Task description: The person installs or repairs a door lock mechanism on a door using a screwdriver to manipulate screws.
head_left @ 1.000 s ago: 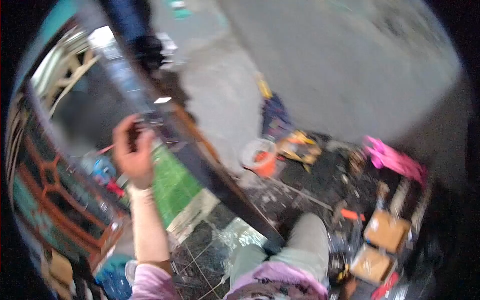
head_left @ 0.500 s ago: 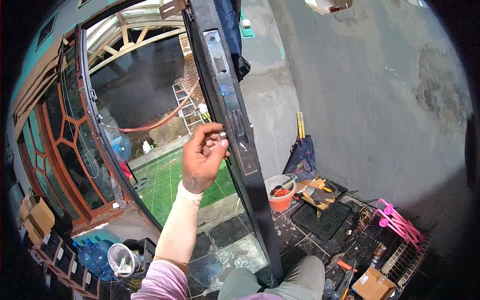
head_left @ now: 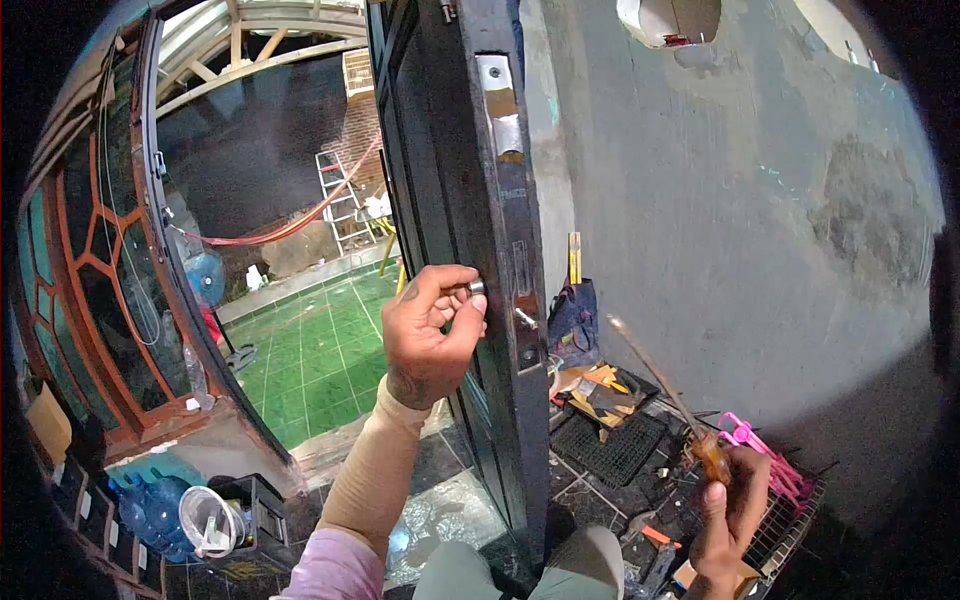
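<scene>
The left hand (head_left: 435, 330) was narrowed to a pinch, thumb and forefinger closed on a small metal cylinder (head_left: 476, 287), the other fingers curled in. The cylinder was at the near face of the dark door (head_left: 430, 150), just beside its upright edge; whether it touched the door could not be told. Along that edge ran a metal lock plate (head_left: 500, 110), its top part above the hand, and a small metal piece (head_left: 525, 318) stuck out lower down, to the right of the fingertips.

The right hand (head_left: 735, 510) was closed round the amber handle of a screwdriver (head_left: 712, 460), well apart from the door. The shaft slanted up and leftward, its tip in open air, with a gap between it and the door edge. Behind it stood the grey wall (head_left: 700, 180), with a dark bag (head_left: 573, 320) near its foot.

Left of the door, the opening gave onto green tiles (head_left: 310, 370), with free space between the left forearm and the door frame (head_left: 195, 350). Below the right side, the floor was crowded: a black mesh mat (head_left: 607, 445), a wire rack (head_left: 800, 530) and pink tubing (head_left: 775, 460) lay near the right hand
</scene>
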Demonstrator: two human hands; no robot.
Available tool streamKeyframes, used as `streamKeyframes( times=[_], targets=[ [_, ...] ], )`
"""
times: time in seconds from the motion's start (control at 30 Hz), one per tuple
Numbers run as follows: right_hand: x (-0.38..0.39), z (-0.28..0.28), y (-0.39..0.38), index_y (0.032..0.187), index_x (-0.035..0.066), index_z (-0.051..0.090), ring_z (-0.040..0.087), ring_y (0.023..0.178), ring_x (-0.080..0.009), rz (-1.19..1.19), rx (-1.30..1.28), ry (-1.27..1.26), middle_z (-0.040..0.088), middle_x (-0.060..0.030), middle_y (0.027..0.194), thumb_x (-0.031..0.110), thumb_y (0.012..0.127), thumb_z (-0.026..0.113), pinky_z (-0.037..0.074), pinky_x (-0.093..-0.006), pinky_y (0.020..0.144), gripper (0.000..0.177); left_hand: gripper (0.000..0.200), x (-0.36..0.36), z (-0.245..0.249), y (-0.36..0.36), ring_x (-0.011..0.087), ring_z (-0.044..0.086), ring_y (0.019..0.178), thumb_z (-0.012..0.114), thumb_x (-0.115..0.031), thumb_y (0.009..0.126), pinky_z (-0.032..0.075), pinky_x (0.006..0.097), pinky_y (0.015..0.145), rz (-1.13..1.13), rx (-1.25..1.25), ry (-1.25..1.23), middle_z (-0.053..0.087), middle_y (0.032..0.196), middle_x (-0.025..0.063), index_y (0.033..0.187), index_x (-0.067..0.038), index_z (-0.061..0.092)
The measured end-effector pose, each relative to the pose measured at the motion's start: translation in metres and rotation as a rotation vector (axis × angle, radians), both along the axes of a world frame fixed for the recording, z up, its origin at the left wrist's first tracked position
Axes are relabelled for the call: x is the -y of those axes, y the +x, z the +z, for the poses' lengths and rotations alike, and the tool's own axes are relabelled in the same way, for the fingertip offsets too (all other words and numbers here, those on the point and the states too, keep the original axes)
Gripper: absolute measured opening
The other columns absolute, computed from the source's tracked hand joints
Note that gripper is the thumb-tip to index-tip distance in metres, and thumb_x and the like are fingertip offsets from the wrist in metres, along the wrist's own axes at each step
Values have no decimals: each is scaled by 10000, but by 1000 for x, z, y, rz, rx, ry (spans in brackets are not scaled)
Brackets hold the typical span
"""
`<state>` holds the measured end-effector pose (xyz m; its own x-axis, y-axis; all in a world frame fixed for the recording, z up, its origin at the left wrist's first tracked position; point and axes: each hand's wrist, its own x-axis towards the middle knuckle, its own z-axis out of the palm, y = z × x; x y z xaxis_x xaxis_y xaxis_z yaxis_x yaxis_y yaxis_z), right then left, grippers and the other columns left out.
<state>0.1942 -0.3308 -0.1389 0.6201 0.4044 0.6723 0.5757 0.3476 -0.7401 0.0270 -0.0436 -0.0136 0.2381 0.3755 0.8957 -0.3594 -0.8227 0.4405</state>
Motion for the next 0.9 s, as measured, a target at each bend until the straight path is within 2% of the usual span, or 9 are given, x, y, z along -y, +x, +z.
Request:
streamKeyframes(
  times=[0.03,0.13,0.27,0.3,0.37,0.4,0.5,0.7,0.9],
  targets=[
    [5,9,-5,1189,-24,479,468,825,-110,-3,-13,-61,501,-52,992,274,1006,572,394,-248,714,362,201,0,-1,0,76,591,752,629,82,883,573,231,639,-4,2,-6,582,888,52,1083,72,612],
    [6,23,-14,1237,-49,473,503,959,-162,-168,195,-102,500,-95,1087,248,1013,561,426,-284,847,383,235,-2,-3,0,78,598,759,622,99,874,568,234,639,-12,-5,-23,571,894,39,1103,49,616],
    [14,21,-16,1327,-69,444,514,1112,-217,-187,160,-164,501,-147,1219,164,1015,545,411,-340,993,401,271,-13,-5,-1,79,601,774,613,123,871,564,231,639,60,-9,154,570,897,36,1128,39,612],
    [16,16,-14,1328,-70,441,516,1112,-222,-226,203,-141,500,-149,1224,155,1011,550,414,-341,989,404,274,-14,-5,0,79,600,775,611,127,871,562,230,641,81,-2,212,572,897,37,1130,39,613],
    [14,1,-12,1330,-72,436,521,1111,-232,-294,283,-96,497,-152,1235,138,1003,560,420,-341,981,409,259,-13,-8,2,79,599,783,631,120,865,553,226,665,6,28,124,591,896,47,1113,46,623],
    [14,13,-19,1285,-78,465,539,1028,-238,-324,367,-126,525,-163,1171,49,968,546,439,-342,928,351,244,-11,-8,3,82,604,782,649,114,853,550,225,681,-10,46,88,608,889,59,1088,47,637],
    [16,45,-33,1214,-89,500,545,948,-236,-271,390,-256,545,-176,1077,-21,917,513,448,-345,893,305,253,-15,-8,3,75,591,783,636,112,875,545,225,666,-17,25,116,591,895,46,1120,51,617],
    [8,53,-39,1120,-102,526,554,863,-253,-373,527,-184,544,-182,948,-26,874,510,458,-359,822,258,248,-16,-10,4,67,579,782,615,107,901,537,221,666,-59,18,112,578,901,29,1142,48,602],
    [13,67,-48,1110,-106,530,579,776,-299,-390,564,-292,537,-194,871,-53,862,515,472,-378,777,254,215,-12,-8,7,57,572,750,667,99,856,509,203,676,-125,88,11,619,861,44,1064,49,647]
  ],
)
